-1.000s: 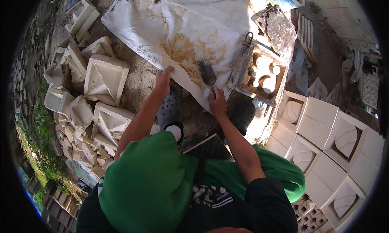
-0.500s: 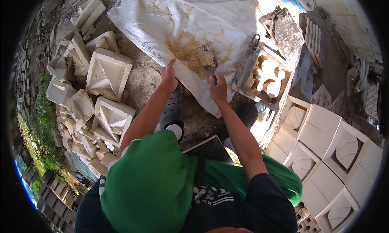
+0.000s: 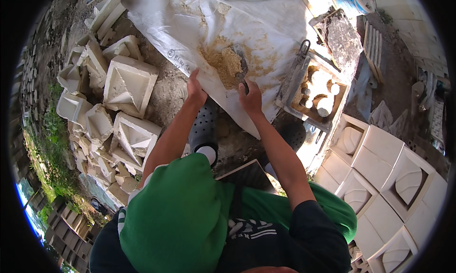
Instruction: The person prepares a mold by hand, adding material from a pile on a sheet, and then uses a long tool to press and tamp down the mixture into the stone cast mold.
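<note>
My right hand is closed round the handle of a trowel, whose blade carries damp-looking tan sand. Below and around the blade, more sand lies spread over a white sheet. My left hand is at the near left edge of that sheet, its fingers closed on the edge and partly hidden. Right of the trowel stands a box-shaped mould with pale round forms inside, lit by sun.
Cream cast blocks with hollow faces and broken pieces are heaped on the left. Decorative blocks are stacked at the lower right. A rough slab and a white bucket stand at the far right. A pale blur shows at the upper left.
The trowel has shifted slightly left and tilted with sand on its blade; my right hand moved a little left with it. My left hand stays at the sheet's edge. A pale blur has appeared at the upper left.
</note>
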Available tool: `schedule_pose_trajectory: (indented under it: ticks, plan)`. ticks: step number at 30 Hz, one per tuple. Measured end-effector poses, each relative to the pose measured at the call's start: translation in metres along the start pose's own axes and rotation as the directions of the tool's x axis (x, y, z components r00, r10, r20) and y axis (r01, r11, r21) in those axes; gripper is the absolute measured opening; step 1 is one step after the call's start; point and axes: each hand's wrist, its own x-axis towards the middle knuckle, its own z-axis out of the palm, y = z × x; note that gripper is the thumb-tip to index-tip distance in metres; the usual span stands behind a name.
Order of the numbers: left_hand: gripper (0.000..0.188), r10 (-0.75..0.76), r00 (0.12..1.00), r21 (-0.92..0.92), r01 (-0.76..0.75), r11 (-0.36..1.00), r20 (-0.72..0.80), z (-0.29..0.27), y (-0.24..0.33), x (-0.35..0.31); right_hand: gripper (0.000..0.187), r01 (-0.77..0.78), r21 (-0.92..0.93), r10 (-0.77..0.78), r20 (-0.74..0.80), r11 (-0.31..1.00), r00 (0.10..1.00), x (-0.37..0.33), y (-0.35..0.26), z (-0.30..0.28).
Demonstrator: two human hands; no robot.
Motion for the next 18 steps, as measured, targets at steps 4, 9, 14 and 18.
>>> schedule_pose_trajectory:
  ticks: [4, 9, 14, 18]
  plan:
    - [0.049, 0.008, 0.999, -0.012, -0.007, 1.000, 0.032, 0.000, -0.001, 0.004, 0.033, -0.006, -0.127, 0.001, -0.036, 0.992, 0.999, 0.021, 0.007, 0.006]
    - [0.048, 0.009, 0.998, -0.023, -0.008, 1.000, 0.062, 0.006, 0.000, -0.006, 0.032, 0.061, -0.165, -0.046, 0.094, 0.984, 0.994, 0.004, 0.007, 0.010]
    - [0.044, 0.006, 0.999, -0.022, -0.005, 1.000, 0.050, 0.025, -0.001, -0.020, 0.032, 0.061, 0.050, -0.065, 0.087, 0.997, 0.994, -0.012, 0.015, 0.028]
    - [0.045, 0.004, 0.995, -0.006, -0.004, 1.000, 0.096, 0.001, 0.002, -0.004, 0.032, 0.075, 0.172, -0.091, 0.085, 0.982, 0.992, -0.014, -0.005, 0.017]
